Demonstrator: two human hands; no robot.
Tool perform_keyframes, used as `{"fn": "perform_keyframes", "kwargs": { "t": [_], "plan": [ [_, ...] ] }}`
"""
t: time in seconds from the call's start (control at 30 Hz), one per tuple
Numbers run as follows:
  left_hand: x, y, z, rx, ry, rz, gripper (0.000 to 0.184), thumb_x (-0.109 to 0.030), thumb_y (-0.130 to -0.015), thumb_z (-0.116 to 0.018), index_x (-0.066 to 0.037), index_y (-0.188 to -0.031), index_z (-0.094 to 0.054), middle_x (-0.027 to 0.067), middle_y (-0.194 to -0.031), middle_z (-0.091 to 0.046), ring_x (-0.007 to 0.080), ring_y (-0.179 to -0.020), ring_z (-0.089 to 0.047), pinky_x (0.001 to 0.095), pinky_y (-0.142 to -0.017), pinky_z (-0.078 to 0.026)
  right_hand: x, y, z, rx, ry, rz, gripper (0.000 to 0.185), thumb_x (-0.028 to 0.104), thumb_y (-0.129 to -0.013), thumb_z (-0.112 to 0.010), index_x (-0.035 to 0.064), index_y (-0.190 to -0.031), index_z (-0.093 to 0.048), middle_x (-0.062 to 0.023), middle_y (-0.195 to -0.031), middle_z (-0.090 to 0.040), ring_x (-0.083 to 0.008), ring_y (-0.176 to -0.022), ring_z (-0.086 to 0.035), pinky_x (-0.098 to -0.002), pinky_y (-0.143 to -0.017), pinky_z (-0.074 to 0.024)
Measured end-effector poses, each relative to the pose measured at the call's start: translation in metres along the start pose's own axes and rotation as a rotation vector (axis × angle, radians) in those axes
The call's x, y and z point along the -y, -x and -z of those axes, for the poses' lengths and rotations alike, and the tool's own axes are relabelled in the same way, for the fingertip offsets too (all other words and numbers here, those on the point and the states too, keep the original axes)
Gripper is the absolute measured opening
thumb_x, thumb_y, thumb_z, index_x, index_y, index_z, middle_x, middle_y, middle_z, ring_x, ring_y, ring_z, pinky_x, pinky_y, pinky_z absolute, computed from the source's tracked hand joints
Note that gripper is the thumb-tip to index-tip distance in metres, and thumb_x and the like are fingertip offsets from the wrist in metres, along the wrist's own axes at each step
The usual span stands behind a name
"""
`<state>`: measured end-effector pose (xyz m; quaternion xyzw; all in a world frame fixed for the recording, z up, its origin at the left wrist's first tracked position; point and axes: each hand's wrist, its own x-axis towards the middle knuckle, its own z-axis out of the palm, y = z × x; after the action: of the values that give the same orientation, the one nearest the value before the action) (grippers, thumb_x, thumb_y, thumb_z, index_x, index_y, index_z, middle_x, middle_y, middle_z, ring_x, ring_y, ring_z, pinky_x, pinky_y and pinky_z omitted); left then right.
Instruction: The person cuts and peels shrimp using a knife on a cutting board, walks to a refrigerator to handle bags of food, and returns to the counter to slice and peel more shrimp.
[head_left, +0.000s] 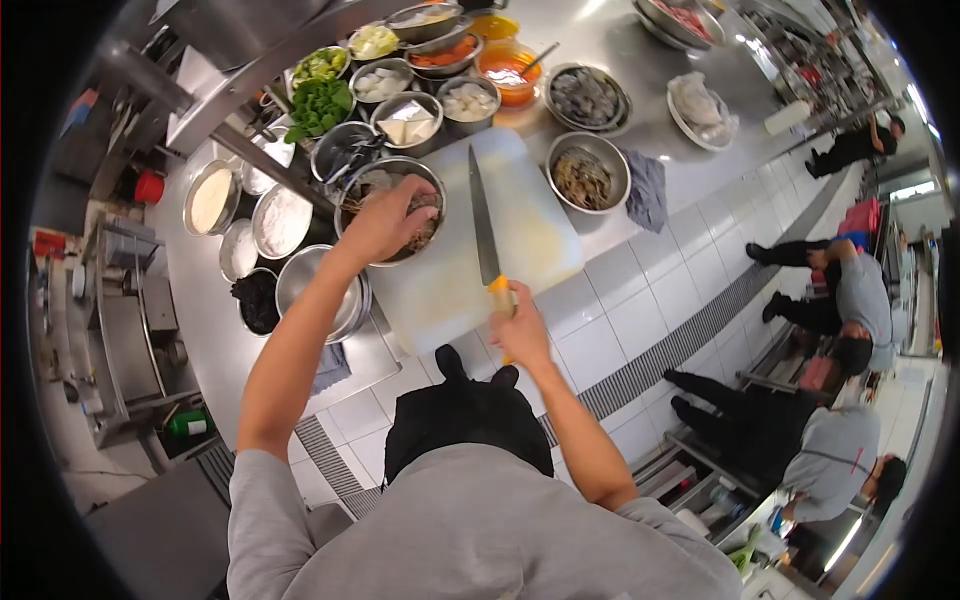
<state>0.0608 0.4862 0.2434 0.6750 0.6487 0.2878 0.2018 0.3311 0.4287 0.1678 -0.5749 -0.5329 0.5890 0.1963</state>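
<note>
The right grip (519, 326) is closed around the yellow handle of the knife (484, 220), whose blade points to the far edge of the cutting board (540, 230). The left grip (388, 222) reaches inside the shrimp bowl (441, 190), at the board's left edge on the desk (650, 90); its pinch I cannot tell.

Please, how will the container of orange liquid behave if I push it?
The container may slosh, because it is open and the orange liquid looks fluid. The utensil sticking out over its rim could swing or catch something. It would probably slide rather easily, as the metal table looks smooth and shiny.
</note>
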Motion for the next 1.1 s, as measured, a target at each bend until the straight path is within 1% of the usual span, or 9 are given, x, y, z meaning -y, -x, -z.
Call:
{"fn": "perform_keyframes", "kwargs": {
  "t": [0.13, 0.2, 0.37, 0.43, 0.57, 0.63, 0.73, 0.93, 1.1],
  "plan": [
    [-0.027, -0.029, -0.040, 0.455, 0.039, -0.236, 0.032, -0.012, -0.082, -0.073, -0.004, -0.111, -0.064, 0.0169, -0.097, -0.070, 0.0374, -0.097, -0.067, 0.0439, -0.083, -0.052, -0.053, 0.007, 0.084, 0.044, -0.279, -0.149, 0.048, 0.005, -0.084, -0.055, 0.0034, -0.132, -0.049, -0.0139, -0.075, -0.067, -0.0201, -0.053, -0.063, -0.0329, -0.048, -0.0492],
    [-0.033, -0.043, -0.080, 0.833, -0.214, -0.205, 0.031, -0.009, -0.080, -0.075, -0.005, -0.109, -0.067, 0.0161, -0.100, -0.070, 0.0366, -0.101, -0.066, 0.0413, -0.086, -0.052, -0.075, 0.020, 0.115, 0.081, -0.251, -0.163, 0.050, 0.002, -0.083, -0.052, 0.0028, -0.133, -0.048, -0.0112, -0.075, -0.064, -0.0168, -0.051, -0.059, -0.0296, -0.047, -0.0469],
    [-0.032, -0.063, -0.144, 0.930, -0.571, -0.312, 0.031, -0.002, -0.081, -0.066, -0.010, -0.111, -0.070, 0.0128, -0.109, -0.069, 0.0305, -0.115, -0.061, 0.0560, -0.104, -0.039, -0.131, 0.042, 0.147, 0.108, -0.422, -0.182, 0.049, 0.000, -0.081, -0.049, 0.0044, -0.130, -0.046, -0.0101, -0.081, -0.066, -0.0156, -0.063, -0.063, -0.0297, -0.054, -0.0493],
    [-0.026, -0.056, -0.147, 0.456, -0.557, -0.450, 0.041, -0.002, -0.081, -0.063, -0.015, -0.121, -0.066, 0.0114, -0.123, -0.061, 0.0283, -0.125, -0.053, 0.0595, -0.107, -0.031, -0.148, 0.045, 0.142, 0.122, -0.511, -0.117, 0.044, 0.005, -0.086, -0.050, 0.0064, -0.130, -0.044, -0.0085, -0.084, -0.067, -0.0161, -0.069, -0.065, -0.0293, -0.058, -0.0501],
    [-0.026, -0.027, -0.137, 0.252, -0.321, -0.179, 0.043, -0.009, -0.088, -0.064, -0.016, -0.129, -0.060, 0.0102, -0.130, -0.054, 0.0299, -0.130, -0.046, 0.0549, -0.108, -0.032, -0.158, 0.050, 0.126, 0.160, -0.284, -0.159, 0.038, 0.022, -0.095, -0.056, 0.0057, -0.128, -0.048, -0.0086, -0.082, -0.067, -0.0171, -0.069, -0.065, -0.0303, -0.060, -0.0494],
    [-0.014, -0.021, -0.156, -0.089, -0.119, -0.134, 0.043, -0.025, -0.092, -0.067, -0.013, -0.131, -0.056, 0.0103, -0.131, -0.054, 0.0320, -0.130, -0.045, 0.0560, -0.104, -0.033, -0.144, 0.054, 0.117, -0.040, -0.016, -0.099, 0.047, 0.044, -0.098, -0.059, 0.0041, -0.123, -0.055, -0.0086, -0.074, -0.065, -0.0170, -0.065, -0.063, -0.0323, -0.058, -0.0475],
    [-0.013, -0.035, -0.181, -0.253, -0.196, -0.082, 0.057, -0.042, -0.097, -0.058, -0.011, -0.143, -0.045, 0.0160, -0.146, -0.044, 0.0359, -0.140, -0.036, 0.0617, -0.108, -0.028, -0.153, 0.052, 0.106, -0.081, -0.014, -0.096, 0.055, 0.053, -0.097, -0.059, 0.0023, -0.117, -0.061, -0.0078, -0.064, -0.060, -0.0174, -0.060, -0.061, -0.0341, -0.057, -0.0461],
    [-0.008, -0.062, -0.225, -0.168, -0.306, 0.036, 0.077, -0.059, -0.099, -0.043, -0.011, -0.157, -0.024, 0.0184, -0.165, -0.016, 0.0370, -0.154, -0.007, 0.0749, -0.112, -0.007, -0.151, 0.050, 0.107, -0.100, -0.052, -0.101, 0.051, 0.052, -0.097, -0.059, 0.0026, -0.109, -0.064, -0.0084, -0.061, -0.058, -0.0183, -0.054, -0.057, -0.0341, -0.055, -0.0447],
    [-0.008, -0.068, -0.236, -0.153, -0.295, 0.044, 0.078, -0.058, -0.100, -0.042, -0.012, -0.159, -0.020, 0.0177, -0.166, -0.013, 0.0381, -0.154, -0.006, 0.0748, -0.112, -0.006, -0.134, 0.041, 0.126, -0.049, 0.050, -0.072, 0.048, 0.051, -0.097, -0.058, 0.0035, -0.105, -0.065, -0.0103, -0.064, -0.060, -0.0209, -0.059, -0.059, -0.0357, -0.060, -0.0457]
  ]
}}
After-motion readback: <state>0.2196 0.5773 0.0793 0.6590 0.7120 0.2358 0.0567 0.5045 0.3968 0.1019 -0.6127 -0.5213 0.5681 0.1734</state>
